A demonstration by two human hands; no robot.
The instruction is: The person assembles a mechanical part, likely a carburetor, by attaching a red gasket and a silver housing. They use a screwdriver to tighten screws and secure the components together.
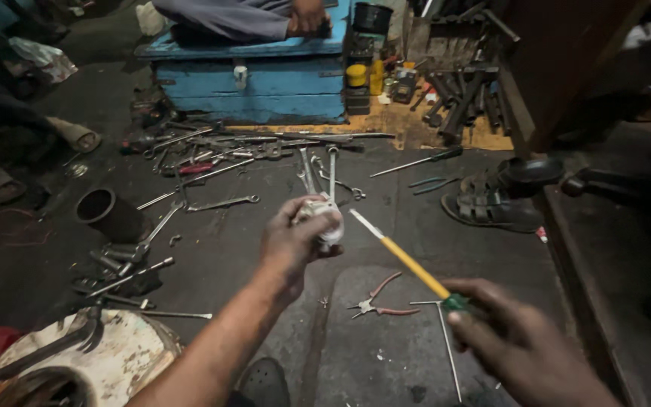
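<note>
My left hand (289, 243) is closed around a small whitish metal part (321, 216), held up over the dark floor. My right hand (508, 339) grips a screwdriver (404, 258) by its green end; its yellow shaft and bright tip point up and left, the tip close to the whitish part but apart from it. Below the hands, red-handled pliers (377, 300) and a thin metal rod (447, 348) lie on the floor.
Several wrenches and spanners (220, 154) are scattered across the floor ahead. A blue wooden box (250, 79) stands at the back with a person sitting on it. A dark pipe section (105, 212) lies left, a sandal (491, 205) right, and a stained round container (77, 362) sits at bottom left.
</note>
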